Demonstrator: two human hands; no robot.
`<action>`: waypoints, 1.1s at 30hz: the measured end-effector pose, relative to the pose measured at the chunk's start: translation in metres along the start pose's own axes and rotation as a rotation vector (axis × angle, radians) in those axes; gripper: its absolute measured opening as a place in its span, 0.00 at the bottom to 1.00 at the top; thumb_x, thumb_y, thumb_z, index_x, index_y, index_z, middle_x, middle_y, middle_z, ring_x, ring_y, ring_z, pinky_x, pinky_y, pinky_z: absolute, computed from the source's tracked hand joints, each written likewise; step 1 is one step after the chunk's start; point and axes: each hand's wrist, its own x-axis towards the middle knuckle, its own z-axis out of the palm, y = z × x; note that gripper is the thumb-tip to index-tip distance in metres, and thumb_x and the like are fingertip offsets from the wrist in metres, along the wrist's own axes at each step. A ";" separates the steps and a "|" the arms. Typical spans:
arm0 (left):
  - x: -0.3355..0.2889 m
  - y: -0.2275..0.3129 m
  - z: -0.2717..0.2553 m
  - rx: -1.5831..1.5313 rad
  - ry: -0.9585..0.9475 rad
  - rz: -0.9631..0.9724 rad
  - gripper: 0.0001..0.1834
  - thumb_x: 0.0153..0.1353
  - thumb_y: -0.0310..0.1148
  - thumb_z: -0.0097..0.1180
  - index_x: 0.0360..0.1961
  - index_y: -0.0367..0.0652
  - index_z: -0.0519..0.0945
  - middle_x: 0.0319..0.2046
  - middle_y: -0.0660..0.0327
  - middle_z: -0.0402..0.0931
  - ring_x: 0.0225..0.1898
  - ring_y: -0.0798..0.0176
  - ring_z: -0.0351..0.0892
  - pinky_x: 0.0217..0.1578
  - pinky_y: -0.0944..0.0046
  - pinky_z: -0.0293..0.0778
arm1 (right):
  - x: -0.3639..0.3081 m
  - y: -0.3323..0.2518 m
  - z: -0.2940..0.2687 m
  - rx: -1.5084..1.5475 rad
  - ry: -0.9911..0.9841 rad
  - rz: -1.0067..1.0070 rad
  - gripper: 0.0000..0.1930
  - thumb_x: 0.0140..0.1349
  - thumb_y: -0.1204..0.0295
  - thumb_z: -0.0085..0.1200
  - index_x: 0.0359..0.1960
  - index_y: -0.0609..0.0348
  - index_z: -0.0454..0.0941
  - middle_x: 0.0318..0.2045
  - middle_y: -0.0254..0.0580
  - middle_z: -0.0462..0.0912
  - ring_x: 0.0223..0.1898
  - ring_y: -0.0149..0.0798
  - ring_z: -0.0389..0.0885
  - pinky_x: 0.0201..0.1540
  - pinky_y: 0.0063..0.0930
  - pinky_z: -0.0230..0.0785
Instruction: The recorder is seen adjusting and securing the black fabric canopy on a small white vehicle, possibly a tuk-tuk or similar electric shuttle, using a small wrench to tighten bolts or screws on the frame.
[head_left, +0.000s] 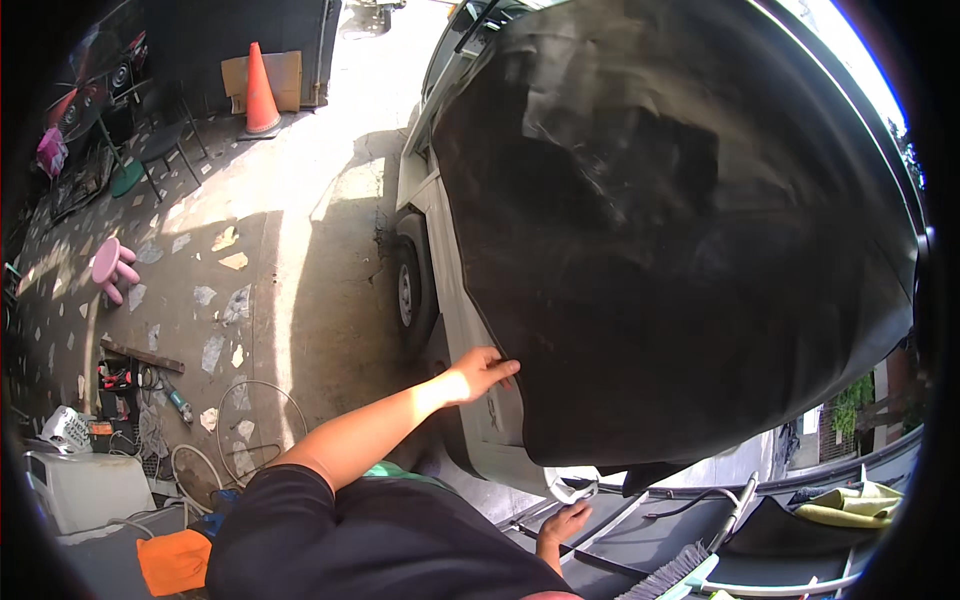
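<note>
A large black sheet [680,270], smooth and slightly shiny, drapes over a white vehicle [448,235]. My left hand [482,375] pinches the sheet's near left edge between thumb and fingers, beside the vehicle's pale side panel. Lower down, my right hand [565,525] hangs just below the vehicle's corner lamp [572,486], close to a dark bar. Its fingers are loosely bent and nothing shows in them. Whether it touches the bar is unclear. The sheet hides most of the vehicle's top, while one wheel [407,283] shows at the side.
A broom head [672,575] and a yellow-green cloth [850,505] lie near a metal frame at lower right. Leftward are a pink stool [114,268], tools and cables, a white box-shaped thing [88,492], and an orange cloth [174,562]. An orange cone [260,95] stands farther off.
</note>
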 end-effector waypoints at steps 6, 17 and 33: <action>-0.074 -0.074 -0.030 0.140 -0.044 -0.302 0.22 0.72 0.43 0.56 0.56 0.36 0.79 0.46 0.54 0.84 0.38 0.62 0.85 0.46 0.59 0.79 | -0.071 0.083 0.019 -0.453 -0.363 0.200 0.21 0.70 0.59 0.49 0.38 0.71 0.78 0.33 0.67 0.81 0.36 0.61 0.80 0.41 0.48 0.71; -0.494 -0.232 -0.208 -0.078 1.360 -1.516 0.22 0.68 0.46 0.57 0.52 0.37 0.79 0.37 0.52 0.84 0.31 0.49 0.86 0.28 0.45 0.78 | 0.014 0.250 0.191 -0.764 -1.602 -0.031 0.21 0.66 0.59 0.57 0.32 0.73 0.79 0.28 0.61 0.81 0.31 0.49 0.80 0.37 0.47 0.73; -0.290 -0.116 -0.363 0.173 0.897 -0.392 0.15 0.70 0.35 0.58 0.52 0.35 0.80 0.41 0.54 0.84 0.33 0.64 0.83 0.38 0.65 0.79 | -0.110 -0.213 0.576 -0.488 -1.601 -0.181 0.14 0.52 0.75 0.49 0.36 0.69 0.84 0.27 0.54 0.84 0.25 0.43 0.84 0.30 0.40 0.76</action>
